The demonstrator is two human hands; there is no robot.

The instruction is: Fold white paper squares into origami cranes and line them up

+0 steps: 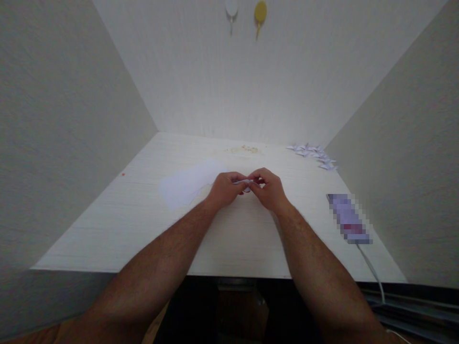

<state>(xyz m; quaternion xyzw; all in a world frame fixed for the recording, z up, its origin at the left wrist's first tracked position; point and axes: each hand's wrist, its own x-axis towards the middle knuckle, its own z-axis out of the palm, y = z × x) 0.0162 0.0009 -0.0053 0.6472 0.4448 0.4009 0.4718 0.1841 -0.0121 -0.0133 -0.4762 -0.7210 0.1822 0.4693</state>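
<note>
My left hand (pixel 225 188) and my right hand (pixel 269 188) meet at the middle of the pale wooden desk (pixel 118 224). Both hands pinch a small folded piece of white paper (pixel 245 182) held between the fingertips, just above the desk. A loose white paper sheet (pixel 186 184) lies flat right beside my left hand. The fingers of both hands are curled closed on the small paper.
A pile of several small folded paper pieces (pixel 313 154) sits at the back right. A phone (pixel 348 218) with a white cable (pixel 373 270) lies at the right edge. Crumbs or scraps (pixel 244 149) lie at the back. Walls enclose three sides; two hooks (pixel 260 13) hang above.
</note>
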